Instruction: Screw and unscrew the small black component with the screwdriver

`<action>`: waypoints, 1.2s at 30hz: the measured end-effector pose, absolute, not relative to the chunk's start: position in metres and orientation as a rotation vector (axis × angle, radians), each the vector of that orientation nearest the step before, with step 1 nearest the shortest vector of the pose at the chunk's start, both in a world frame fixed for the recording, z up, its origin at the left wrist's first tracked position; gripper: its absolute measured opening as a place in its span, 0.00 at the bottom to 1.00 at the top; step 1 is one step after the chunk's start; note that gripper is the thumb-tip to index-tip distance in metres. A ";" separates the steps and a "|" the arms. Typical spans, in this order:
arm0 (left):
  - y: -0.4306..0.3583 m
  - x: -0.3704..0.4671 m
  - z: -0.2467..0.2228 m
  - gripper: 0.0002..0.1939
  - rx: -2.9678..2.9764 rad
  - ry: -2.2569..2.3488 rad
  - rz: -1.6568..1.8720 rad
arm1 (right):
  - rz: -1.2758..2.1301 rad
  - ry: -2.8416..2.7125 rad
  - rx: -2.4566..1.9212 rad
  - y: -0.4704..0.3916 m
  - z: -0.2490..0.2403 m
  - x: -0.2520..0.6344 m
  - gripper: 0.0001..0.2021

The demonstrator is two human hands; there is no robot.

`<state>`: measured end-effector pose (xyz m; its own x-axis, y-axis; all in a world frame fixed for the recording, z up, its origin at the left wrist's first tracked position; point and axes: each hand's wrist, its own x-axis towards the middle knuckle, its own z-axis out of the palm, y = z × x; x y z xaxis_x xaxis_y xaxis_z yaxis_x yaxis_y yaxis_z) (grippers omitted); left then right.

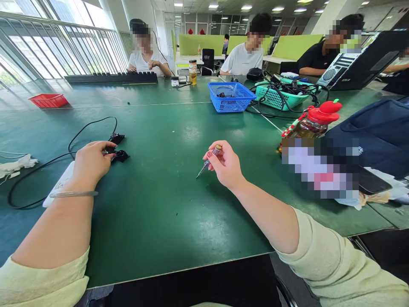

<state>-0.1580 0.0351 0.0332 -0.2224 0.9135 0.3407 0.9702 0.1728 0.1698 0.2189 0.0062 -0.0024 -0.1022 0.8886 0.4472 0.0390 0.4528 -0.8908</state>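
Right hand point(227, 165) is pinched shut around a little screwdriver point(209, 161), tip angled down toward the green mat point(166, 204). It looks light and stiff with a thin metal shaft, so I'm holding it up by the fat end of the handle where there's some grip. Left hand point(91, 162) has its fingers closed on a small black plastic part point(117, 147) with a cable point(38, 168) running off it; it's probably light and a bit slippery, though I can't quite make out its shape from here.
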 end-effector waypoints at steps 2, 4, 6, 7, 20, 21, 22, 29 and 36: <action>0.035 -0.156 0.033 0.20 -1.861 -2.249 -0.543 | 0.891 -1.504 -0.852 0.006 -0.002 0.219 0.16; 0.035 -0.152 0.033 0.22 -1.854 -2.257 -0.512 | 0.901 -1.501 -0.855 0.006 -0.002 0.219 0.16; 0.035 -0.149 0.034 0.23 -1.839 -2.294 -0.457 | 0.907 -1.500 -0.856 0.006 -0.002 0.219 0.16; 0.035 -0.147 0.035 0.23 -1.829 -2.312 -0.438 | 0.908 -1.501 -0.856 0.006 -0.003 0.219 0.16; 0.045 -0.138 0.029 0.31 -1.688 -2.430 -0.031 | 0.889 -1.513 -0.847 0.004 -0.001 0.218 0.16; 0.045 -0.138 0.028 0.32 -1.684 -2.441 -0.027 | 0.889 -1.515 -0.847 0.004 -0.001 0.218 0.15; 0.045 -0.138 0.028 0.32 -1.687 -2.443 -0.025 | 0.889 -1.518 -0.847 0.005 -0.001 0.218 0.15; 0.044 -0.137 0.029 0.30 -1.729 -2.333 0.084 | 0.885 -1.524 -0.857 0.005 -0.002 0.218 0.13; 0.043 -0.137 0.030 0.27 -1.706 -2.336 0.099 | 0.883 -1.537 -0.862 0.003 0.000 0.219 0.14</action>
